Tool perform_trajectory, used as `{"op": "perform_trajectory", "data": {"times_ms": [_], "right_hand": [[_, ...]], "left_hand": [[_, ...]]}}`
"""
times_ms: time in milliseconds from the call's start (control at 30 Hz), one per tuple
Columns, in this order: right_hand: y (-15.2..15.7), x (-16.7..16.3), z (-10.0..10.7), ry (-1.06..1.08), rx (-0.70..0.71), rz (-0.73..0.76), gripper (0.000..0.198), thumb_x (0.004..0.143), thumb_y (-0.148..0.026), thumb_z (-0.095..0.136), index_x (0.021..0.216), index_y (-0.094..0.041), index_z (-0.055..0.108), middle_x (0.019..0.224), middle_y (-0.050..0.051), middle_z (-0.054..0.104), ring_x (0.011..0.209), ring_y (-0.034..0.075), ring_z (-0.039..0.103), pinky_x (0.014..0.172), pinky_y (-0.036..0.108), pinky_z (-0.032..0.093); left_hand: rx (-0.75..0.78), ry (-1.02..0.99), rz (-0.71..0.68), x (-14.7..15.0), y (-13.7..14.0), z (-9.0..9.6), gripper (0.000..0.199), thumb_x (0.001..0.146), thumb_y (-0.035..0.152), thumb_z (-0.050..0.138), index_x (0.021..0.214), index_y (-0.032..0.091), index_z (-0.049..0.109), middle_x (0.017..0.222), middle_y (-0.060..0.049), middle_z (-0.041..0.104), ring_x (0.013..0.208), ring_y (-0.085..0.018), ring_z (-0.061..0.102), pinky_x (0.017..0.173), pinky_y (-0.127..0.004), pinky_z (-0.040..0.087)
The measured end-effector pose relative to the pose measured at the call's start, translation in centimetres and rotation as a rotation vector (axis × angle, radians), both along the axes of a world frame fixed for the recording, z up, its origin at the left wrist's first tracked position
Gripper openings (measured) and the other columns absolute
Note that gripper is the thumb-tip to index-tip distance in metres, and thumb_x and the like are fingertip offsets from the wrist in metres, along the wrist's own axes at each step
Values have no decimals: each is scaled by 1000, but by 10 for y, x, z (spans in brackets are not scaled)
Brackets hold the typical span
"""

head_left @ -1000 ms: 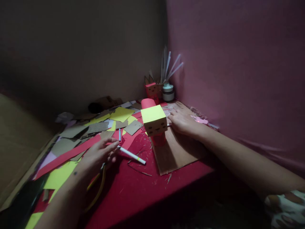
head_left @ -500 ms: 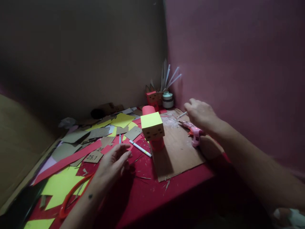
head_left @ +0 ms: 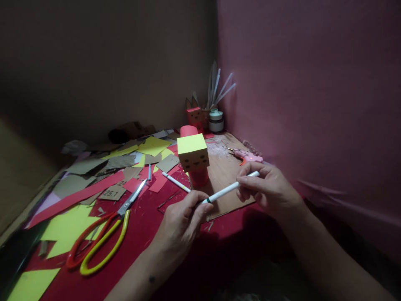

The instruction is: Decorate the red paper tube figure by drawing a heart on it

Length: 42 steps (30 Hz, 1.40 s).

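Both hands hold a white felt-tip pen (head_left: 224, 192) with a green band, slanting up to the right. My left hand (head_left: 184, 215) pinches its lower left end between thumb and fingers. Near its other end, my right hand (head_left: 263, 184) grips it with thumb and forefinger. Just behind the pen stands a paper figure with a box-shaped head (head_left: 193, 154), yellow on top and with a drawn face on its brown front. Its red body (head_left: 199, 176) rests at the edge of a wooden board (head_left: 216, 167). A second white pen (head_left: 176, 182) lies left of the figure.
Scissors (head_left: 123, 211) with red and yellow handles lie on the red cloth at left, among yellow paper (head_left: 67, 230) and cardboard scraps (head_left: 111, 192). A pink glue gun (head_left: 249, 156) rests at right. Behind stand a small red figure (head_left: 194, 119) and a jar (head_left: 216, 121).
My right hand has come back from beside the glue gun toward me, bringing the pen. My left hand has moved right and now grips the pen's other end. The scissors are more fully in view.
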State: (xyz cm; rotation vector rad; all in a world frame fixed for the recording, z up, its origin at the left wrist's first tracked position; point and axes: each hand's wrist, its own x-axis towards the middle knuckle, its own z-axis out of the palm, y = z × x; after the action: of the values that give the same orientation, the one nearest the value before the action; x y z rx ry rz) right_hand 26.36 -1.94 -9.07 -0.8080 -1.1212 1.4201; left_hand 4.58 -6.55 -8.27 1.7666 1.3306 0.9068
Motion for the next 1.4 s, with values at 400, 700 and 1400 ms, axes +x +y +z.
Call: {"op": "perform_trajectory", "data": {"times_ms": [400, 700, 1400], "right_hand": [[-22, -16, 7, 70, -205, 508, 37, 83, -49, 73, 61, -22, 58, 40, -7, 43, 29, 7, 30, 30, 21, 27], [29, -5, 12, -187, 141, -142, 10, 85, -33, 76, 87, -28, 68, 83, 2, 70, 71, 19, 62, 64, 36, 49], [47, -51, -4, -199, 133, 127, 40, 71, -20, 70, 105, -25, 51, 99, 1, 65, 87, 20, 64, 82, 40, 54]], "left_hand": [[-207, -10, -194, -21, -11, 4, 43, 98, 50, 51, 65, 22, 48, 55, 5, 41, 48, -10, 35, 47, -24, 26], [-431, -297, 174, -64, 20, -5, 35, 73, 48, 82, 85, 17, 70, 69, -1, 66, 59, -14, 57, 56, -23, 42], [211, 120, 74, -32, 90, -35, 41, 76, 34, 80, 113, 20, 68, 110, -9, 74, 105, -32, 67, 93, -46, 52]]}}
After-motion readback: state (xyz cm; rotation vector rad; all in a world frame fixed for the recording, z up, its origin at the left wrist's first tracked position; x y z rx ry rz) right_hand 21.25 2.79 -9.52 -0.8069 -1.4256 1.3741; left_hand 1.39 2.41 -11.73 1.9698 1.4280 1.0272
